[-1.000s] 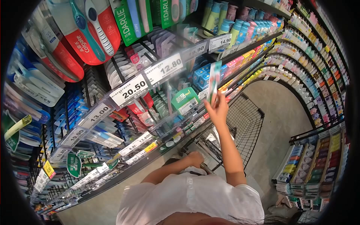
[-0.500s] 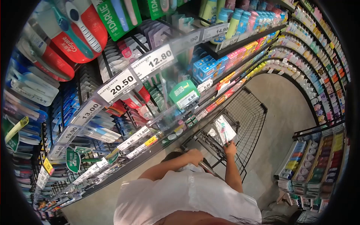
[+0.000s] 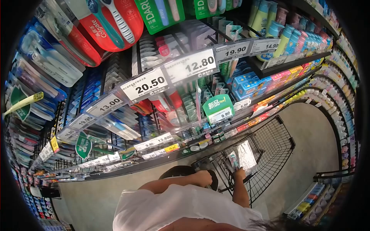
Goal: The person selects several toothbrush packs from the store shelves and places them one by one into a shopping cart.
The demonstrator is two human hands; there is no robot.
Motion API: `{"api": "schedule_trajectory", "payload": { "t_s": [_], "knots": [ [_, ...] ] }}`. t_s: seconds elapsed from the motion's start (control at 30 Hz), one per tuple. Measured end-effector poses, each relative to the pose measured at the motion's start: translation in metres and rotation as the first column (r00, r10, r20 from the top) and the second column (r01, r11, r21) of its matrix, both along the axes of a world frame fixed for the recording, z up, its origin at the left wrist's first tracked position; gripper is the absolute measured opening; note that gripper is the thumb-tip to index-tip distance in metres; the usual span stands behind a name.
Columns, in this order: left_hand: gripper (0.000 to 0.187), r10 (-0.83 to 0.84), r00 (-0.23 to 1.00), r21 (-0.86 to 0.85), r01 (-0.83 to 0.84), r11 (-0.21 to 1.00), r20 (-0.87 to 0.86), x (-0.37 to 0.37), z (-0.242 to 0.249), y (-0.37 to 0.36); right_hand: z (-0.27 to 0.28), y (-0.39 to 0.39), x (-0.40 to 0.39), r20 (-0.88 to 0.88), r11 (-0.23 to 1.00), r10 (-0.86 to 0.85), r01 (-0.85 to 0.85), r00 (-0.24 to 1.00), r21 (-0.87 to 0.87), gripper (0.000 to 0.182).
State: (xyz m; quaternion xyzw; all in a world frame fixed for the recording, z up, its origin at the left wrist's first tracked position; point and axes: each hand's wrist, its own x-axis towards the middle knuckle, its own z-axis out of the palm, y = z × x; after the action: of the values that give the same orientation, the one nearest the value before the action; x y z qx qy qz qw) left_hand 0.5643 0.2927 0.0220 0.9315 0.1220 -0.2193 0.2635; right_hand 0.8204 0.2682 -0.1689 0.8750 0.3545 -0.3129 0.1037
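Observation:
My left hand [image 3: 202,179] is closed around the near end of the shopping cart's handle, its fingers wrapped over the bar. In my right hand [image 3: 239,174] is a flat toothbrush package [image 3: 233,158], held over the cart's near part. Beside that package, a shiny silver-white packet [image 3: 246,154] shows above the wire mesh; whether my right hand grips it too is unclear. The black wire cart [image 3: 273,151] stands in front of my body, angled to the right.
A tall shelf of hanging toothbrushes [image 3: 115,27] with price tags [image 3: 145,84] runs along the left. Pump bottles [image 3: 287,38] sit on an upper shelf. Curved shelves [image 3: 345,127] line the right, with a low display [image 3: 314,200] below.
The view has turned, so the shelves and cart appear shifted right and lower. The package in my right hand has tilted and the silver-white packet shows more. My left hand remains at the handle.

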Motion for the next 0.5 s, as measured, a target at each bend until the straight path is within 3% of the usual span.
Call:
{"api": "schedule_trajectory", "payload": {
  "t_s": [0.17,0.3,0.5],
  "knots": [
    [0.022,0.025,0.999,-0.01,-0.025,1.0,-0.02,-0.007,0.007,0.001,0.011,-0.004,-0.006,0.041,0.989,-0.061,0.055,0.997,0.137,0.044],
    [0.022,0.027,1.0,0.01,-0.027,1.0,0.005,-0.008,0.008,0.001,0.006,-0.003,-0.005,0.032,0.998,0.031,-0.033,0.999,0.056,0.046],
    [0.019,0.004,0.999,-0.008,-0.004,1.0,0.043,-0.012,0.0,-0.001,0.001,0.001,-0.009,0.066,0.98,-0.088,0.075,0.994,0.184,0.048]
  ]
}}
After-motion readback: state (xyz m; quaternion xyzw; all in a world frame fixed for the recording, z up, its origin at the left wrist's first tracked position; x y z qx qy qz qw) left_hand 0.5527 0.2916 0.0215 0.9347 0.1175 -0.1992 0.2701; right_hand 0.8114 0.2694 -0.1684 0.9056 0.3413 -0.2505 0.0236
